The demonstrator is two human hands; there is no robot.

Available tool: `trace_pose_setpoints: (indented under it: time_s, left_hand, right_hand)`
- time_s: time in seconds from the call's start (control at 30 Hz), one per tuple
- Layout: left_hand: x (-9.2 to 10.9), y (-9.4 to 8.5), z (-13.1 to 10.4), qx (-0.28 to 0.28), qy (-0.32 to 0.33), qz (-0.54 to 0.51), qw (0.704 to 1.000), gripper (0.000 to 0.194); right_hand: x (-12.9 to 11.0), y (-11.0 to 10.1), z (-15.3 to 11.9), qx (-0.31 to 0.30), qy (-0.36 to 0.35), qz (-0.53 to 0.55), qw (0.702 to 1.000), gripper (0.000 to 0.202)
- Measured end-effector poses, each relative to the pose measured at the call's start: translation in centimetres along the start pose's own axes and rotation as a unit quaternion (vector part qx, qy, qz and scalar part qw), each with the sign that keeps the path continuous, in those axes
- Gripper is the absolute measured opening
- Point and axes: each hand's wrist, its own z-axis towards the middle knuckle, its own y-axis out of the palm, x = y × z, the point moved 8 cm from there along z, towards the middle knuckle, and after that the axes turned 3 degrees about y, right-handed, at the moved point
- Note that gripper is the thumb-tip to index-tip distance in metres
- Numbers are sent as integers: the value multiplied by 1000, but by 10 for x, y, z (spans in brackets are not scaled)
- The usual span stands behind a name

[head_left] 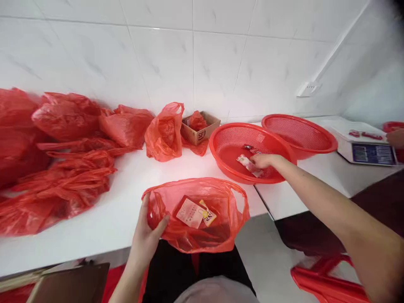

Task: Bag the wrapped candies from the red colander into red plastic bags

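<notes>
My left hand (150,227) grips the left rim of an open red plastic bag (233,227) at the table's front edge. Inside the bag lie a pinkish card (190,213) and a yellow-and-white packet (208,215). My right hand (265,160) reaches into the nearer red basket (221,155), its fingers closed at a pink-and-white packet (248,164). Another small dark-and-red packet (249,147) lies just behind it in the basket.
Filled red bags (126,126) and crumpled bags (69,181) cover the left. A cardboard box (202,132), a second red basket (299,130) and a scale (362,147) stand toward the wall. Another person's hand (396,138) is at the right edge, above a red stool (328,282).
</notes>
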Motion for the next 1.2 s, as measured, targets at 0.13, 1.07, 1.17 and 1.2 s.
trace_pose_setpoints:
  time_s: [0.13, 1.07, 1.17, 1.2]
  left_hand:
    - [4, -3, -5, 7, -5, 11, 1000, 82]
    - [22, 1, -15, -26, 21, 90, 995, 79]
    - [23, 5, -17, -52, 28, 91, 994, 73]
    - [22, 6, -18, -60, 31, 92, 993, 69]
  right_hand:
    - [-8, -9, -10, 7, -31, 29, 999, 23]
    - [-151, -20, -118, 269, -260, 43, 926, 24]
    - [-90, -60, -72, 300, -86, -57, 948, 34]
    - [-64, -65, -53, 259, -12, -100, 961, 39]
